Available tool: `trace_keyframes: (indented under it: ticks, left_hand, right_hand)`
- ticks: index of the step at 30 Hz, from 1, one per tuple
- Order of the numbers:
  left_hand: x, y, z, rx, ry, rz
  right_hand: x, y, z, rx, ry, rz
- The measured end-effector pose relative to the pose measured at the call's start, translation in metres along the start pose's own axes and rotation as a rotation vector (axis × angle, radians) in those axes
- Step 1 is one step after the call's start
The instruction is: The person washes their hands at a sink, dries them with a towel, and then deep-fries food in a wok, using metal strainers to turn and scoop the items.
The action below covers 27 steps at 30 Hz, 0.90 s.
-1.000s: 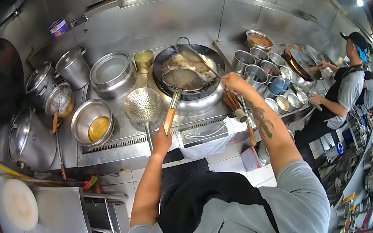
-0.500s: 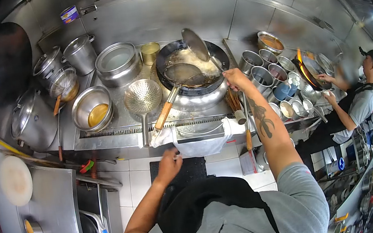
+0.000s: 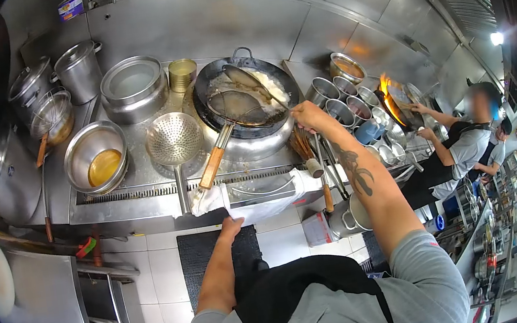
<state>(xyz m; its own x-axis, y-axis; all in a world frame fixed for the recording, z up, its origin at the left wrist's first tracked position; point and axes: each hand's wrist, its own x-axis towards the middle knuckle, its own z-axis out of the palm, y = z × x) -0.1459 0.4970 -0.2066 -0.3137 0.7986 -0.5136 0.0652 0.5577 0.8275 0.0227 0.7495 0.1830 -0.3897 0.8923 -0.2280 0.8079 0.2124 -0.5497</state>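
Observation:
My right hand (image 3: 308,116) is closed around the handle of a broad, round-headed skimmer (image 3: 244,77), tilted inside the black wok (image 3: 290,87). Pale, bubbling liquid and white food lie in the wok. A wooden-handled mesh strainer (image 3: 236,107) rests across its near side, apart from my hands. Down at the stove's front edge, my left hand (image 3: 232,226) has its fingers closed at the lower corner of a hanging white cloth (image 3: 265,208). The fingertips are partly hidden there. Near my right hand stands a bamboo brush (image 3: 306,148).
A perforated ladle (image 3: 175,140), a steel bowl of oil (image 3: 77,160) and a lidded pot (image 3: 136,102) are left of the wok. Several metal containers (image 3: 338,112) crowd the right. Further right, a co-worker (image 3: 458,141) holds a flaming wok (image 3: 393,104).
The skimmer's head has tipped down lower into the wok. My left hand has moved to the white cloth's edge. The view has shifted right, and the co-worker's wok flames are larger.

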Motion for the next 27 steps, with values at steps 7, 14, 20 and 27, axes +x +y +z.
trace_keyframes:
  ticks: [7,14,20,27]
  left_hand:
    - [-0.060,-0.006,-0.003,0.085,0.080,0.312]
    - [-0.077,-0.035,-0.030,0.474,0.110,0.289]
    - [-0.092,-0.020,-0.044,0.649,0.117,0.354]
    - [-0.132,0.170,-0.103,0.587,0.447,0.883]
  right_hand:
    - [-0.011,0.006,-0.006,0.111,0.080,-0.029]
    - [-0.004,0.015,-0.025,0.237,0.062,-0.056]
    - [0.043,0.035,-0.010,0.058,0.043,0.036]
    - [0.019,0.046,-0.024,0.308,0.146,-0.020]
